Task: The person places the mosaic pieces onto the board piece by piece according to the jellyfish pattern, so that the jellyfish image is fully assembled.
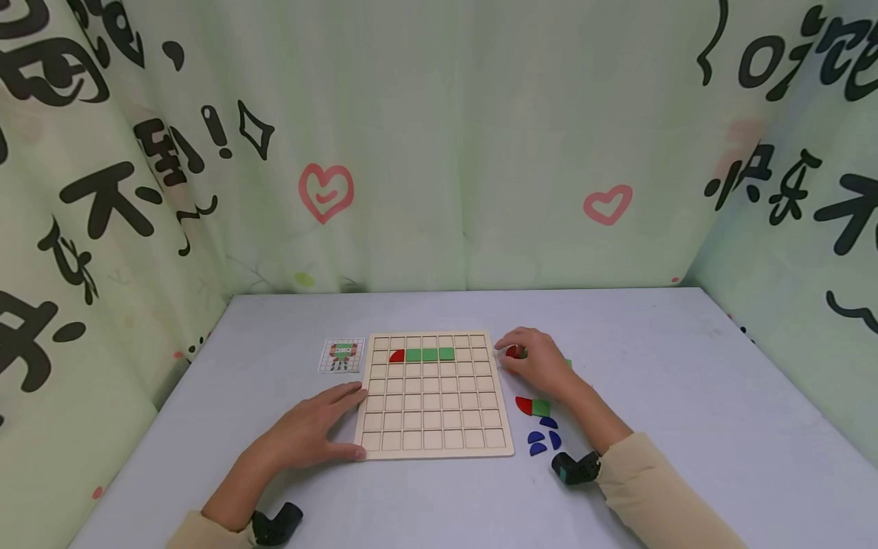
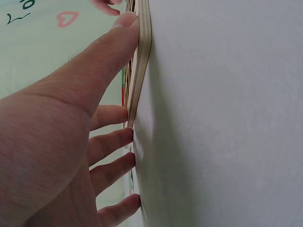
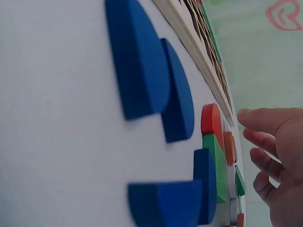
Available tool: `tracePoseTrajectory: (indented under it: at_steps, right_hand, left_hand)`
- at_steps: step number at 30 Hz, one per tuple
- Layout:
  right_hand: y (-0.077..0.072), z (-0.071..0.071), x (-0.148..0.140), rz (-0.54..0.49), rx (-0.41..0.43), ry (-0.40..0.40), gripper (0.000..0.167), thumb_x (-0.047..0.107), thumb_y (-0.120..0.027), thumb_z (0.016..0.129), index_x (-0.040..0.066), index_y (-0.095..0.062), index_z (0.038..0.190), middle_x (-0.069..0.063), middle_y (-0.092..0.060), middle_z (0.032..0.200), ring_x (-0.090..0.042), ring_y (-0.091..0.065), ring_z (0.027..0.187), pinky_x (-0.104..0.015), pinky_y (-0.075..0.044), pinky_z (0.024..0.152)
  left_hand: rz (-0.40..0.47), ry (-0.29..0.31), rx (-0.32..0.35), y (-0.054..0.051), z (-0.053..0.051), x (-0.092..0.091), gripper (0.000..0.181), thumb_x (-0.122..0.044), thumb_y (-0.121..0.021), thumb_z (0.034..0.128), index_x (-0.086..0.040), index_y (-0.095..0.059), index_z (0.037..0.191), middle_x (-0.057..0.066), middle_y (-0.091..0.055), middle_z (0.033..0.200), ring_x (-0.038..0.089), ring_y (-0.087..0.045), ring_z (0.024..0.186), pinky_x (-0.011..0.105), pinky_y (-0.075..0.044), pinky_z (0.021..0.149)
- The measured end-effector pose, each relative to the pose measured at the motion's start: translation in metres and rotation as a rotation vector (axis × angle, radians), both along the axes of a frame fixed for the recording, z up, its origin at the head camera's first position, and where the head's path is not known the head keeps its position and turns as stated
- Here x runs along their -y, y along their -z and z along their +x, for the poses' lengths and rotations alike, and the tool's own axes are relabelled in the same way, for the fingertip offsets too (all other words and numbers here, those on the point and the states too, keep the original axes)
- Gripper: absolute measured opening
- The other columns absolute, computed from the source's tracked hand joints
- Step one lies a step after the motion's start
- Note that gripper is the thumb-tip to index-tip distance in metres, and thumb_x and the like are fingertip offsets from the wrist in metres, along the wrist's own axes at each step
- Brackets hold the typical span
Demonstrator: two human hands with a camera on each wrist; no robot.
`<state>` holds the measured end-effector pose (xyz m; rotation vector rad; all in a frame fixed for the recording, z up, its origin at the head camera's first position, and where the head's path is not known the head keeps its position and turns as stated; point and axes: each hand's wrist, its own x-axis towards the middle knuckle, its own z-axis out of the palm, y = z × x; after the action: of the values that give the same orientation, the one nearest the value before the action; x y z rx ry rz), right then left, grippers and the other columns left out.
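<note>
A wooden grid board [image 1: 439,402] lies on the table. One row holds a red quarter-round piece [image 1: 397,356] and three green squares [image 1: 430,354]. My left hand [image 1: 312,427] rests against the board's left edge, thumb near the front corner and fingers spread; the left wrist view shows the thumb [image 2: 106,52] touching the edge. Beyond the board's right side, my right hand [image 1: 538,361] hovers with bent fingers over loose pieces, a red one [image 1: 512,351] showing between thumb and fingers. The right wrist view shows nothing between the right hand's [image 3: 284,151] thumb and fingers.
A small card with a gridded figure picture [image 1: 341,355] lies left of the board. Nearer me on the right are a red piece [image 1: 523,405], a green piece [image 1: 540,408] and several blue rounded pieces [image 1: 536,437]. A patterned curtain [image 1: 466,152] surrounds the table.
</note>
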<state>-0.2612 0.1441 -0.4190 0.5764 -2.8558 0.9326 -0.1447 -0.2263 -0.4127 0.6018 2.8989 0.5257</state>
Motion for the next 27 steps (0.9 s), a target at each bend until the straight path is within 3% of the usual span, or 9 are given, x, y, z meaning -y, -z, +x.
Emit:
tracePoseTrajectory:
  at_steps: [15,27]
  right_hand:
    - [-0.002,-0.001,-0.031,0.021,0.031,0.098,0.023,0.015,-0.072,0.087,0.013,-0.073,0.11,-0.011,-0.065,0.12,-0.027,-0.058,0.099,-0.042,-0.056,0.085]
    - [-0.001,-0.002,-0.055,0.037,0.076,0.164,0.028,0.016,-0.069,0.089,0.009,-0.069,0.116,-0.015,-0.062,0.122,-0.03,-0.054,0.102,-0.027,-0.057,0.07]
  left_hand:
    - [0.001,-0.003,0.004,0.001,-0.001,0.0,0.089,-0.059,-0.073,0.0757,-0.014,-0.042,0.147,0.007,-0.037,0.154,0.031,-0.038,0.141,0.051,-0.039,0.11]
    - [0.003,0.003,0.008,0.0,-0.001,0.0,0.089,-0.057,-0.074,0.076,-0.013,-0.043,0.146,0.009,-0.037,0.154,0.033,-0.038,0.141,0.053,-0.038,0.109]
